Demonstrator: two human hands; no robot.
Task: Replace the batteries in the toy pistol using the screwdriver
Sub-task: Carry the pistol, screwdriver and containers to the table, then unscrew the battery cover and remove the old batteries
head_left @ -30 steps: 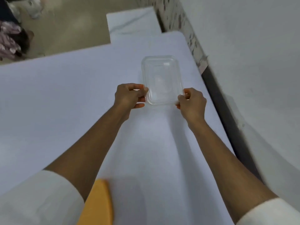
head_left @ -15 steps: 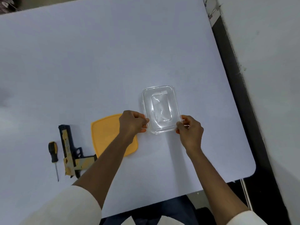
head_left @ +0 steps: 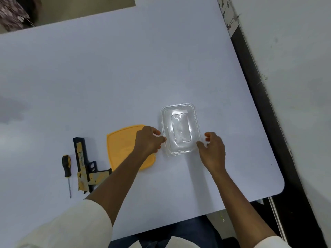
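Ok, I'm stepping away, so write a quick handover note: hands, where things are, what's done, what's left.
Left hand: fingertips at the clear box's left edge, gripping nothing.
Right hand: open beside the box's right side, apart from it.
Box sits on the table; nothing can be made out inside. Orange lid lies off, left of the box.
Pistol and screwdriver lie untouched at the left.
Batteries not in view.
Left: unscrew, swap batteries, close.
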